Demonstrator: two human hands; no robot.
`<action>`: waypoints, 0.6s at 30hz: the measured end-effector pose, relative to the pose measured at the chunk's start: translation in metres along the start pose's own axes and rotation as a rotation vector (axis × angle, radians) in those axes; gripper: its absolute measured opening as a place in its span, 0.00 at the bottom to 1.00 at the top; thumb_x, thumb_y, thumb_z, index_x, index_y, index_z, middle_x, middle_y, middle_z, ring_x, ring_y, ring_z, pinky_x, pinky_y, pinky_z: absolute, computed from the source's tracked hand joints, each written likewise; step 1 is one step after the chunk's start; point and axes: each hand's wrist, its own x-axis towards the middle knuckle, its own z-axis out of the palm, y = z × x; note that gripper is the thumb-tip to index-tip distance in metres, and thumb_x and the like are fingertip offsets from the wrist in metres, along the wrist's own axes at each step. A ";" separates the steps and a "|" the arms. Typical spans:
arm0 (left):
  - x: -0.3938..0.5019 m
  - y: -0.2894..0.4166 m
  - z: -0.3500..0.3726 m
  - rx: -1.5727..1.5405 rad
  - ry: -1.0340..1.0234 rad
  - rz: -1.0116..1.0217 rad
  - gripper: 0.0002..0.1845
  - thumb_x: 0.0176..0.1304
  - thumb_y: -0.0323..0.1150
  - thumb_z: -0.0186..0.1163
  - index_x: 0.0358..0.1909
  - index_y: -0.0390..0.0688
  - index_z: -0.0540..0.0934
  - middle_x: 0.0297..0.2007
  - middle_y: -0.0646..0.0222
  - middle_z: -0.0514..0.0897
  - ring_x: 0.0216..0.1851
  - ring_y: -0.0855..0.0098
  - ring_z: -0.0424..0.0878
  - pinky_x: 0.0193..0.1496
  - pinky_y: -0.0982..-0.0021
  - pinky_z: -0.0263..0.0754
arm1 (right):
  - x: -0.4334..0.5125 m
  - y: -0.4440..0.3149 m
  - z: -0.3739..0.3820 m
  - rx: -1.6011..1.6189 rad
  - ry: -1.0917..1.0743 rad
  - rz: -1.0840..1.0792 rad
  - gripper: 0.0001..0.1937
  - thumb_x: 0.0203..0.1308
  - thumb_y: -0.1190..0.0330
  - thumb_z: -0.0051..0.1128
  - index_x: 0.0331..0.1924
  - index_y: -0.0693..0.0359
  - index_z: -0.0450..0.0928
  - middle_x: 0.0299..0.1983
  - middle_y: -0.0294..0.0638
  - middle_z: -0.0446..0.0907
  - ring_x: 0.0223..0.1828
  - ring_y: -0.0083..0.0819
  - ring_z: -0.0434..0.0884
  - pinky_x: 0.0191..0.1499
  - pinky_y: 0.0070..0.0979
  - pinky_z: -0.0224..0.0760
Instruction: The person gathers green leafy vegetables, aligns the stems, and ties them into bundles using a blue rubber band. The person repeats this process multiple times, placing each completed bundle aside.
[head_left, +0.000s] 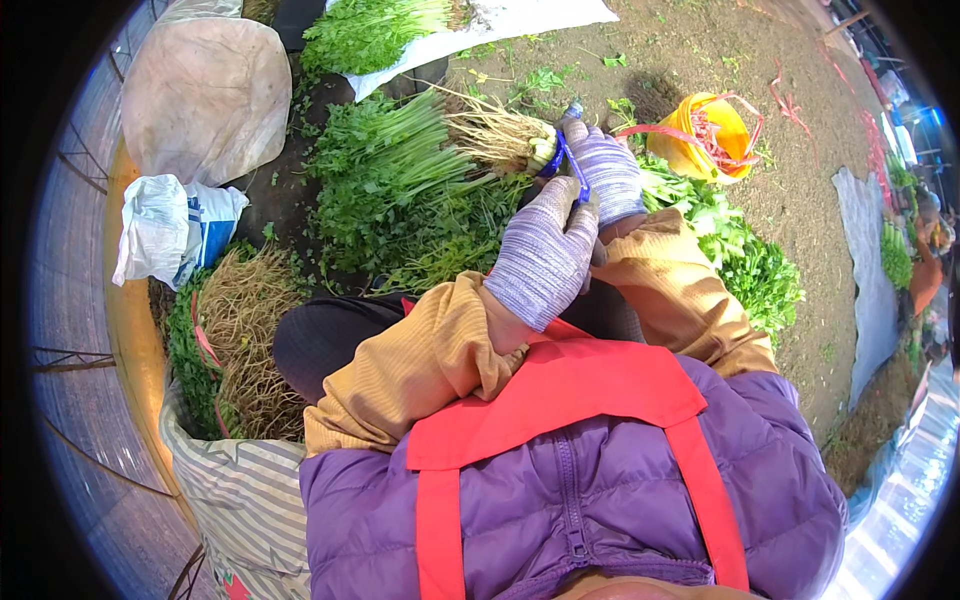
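A bunch of celery-like greens lies across my lap, its pale roots to the left and its leafy tops to the right, partly under my right forearm. A blue tie strip goes around the stalks just above the roots. My left hand, in a grey-and-white knit glove, pinches the strip's loose end between thumb and fingers. Gloved alike, my right hand grips the bunch beside the strip; its fingertips are partly hidden.
Loose greens lie in a pile to the left. A yellow bucket holds red ribbon at the right. Rooted bunches stand by a striped sack. More greens lie by a white sheet. A person is far right.
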 end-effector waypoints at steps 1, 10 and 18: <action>0.002 -0.006 -0.001 0.034 0.018 0.060 0.08 0.78 0.33 0.54 0.47 0.40 0.78 0.21 0.70 0.78 0.15 0.79 0.71 0.18 0.74 0.66 | 0.002 0.002 0.000 0.043 -0.022 0.023 0.33 0.53 0.54 0.70 0.60 0.61 0.72 0.47 0.55 0.84 0.51 0.54 0.83 0.54 0.47 0.76; -0.014 -0.025 -0.032 0.137 -0.044 0.108 0.05 0.76 0.27 0.54 0.44 0.39 0.79 0.22 0.73 0.74 0.21 0.81 0.71 0.25 0.75 0.67 | 0.031 0.035 0.003 0.395 -0.113 -0.026 0.30 0.48 0.53 0.72 0.50 0.68 0.80 0.38 0.60 0.86 0.45 0.54 0.87 0.50 0.42 0.80; 0.030 -0.086 -0.056 0.066 0.017 -0.016 0.06 0.75 0.30 0.57 0.44 0.40 0.82 0.23 0.73 0.77 0.21 0.79 0.73 0.24 0.74 0.68 | 0.052 0.064 0.022 0.647 -0.246 -0.172 0.31 0.44 0.59 0.78 0.52 0.68 0.82 0.42 0.54 0.88 0.44 0.42 0.88 0.51 0.36 0.80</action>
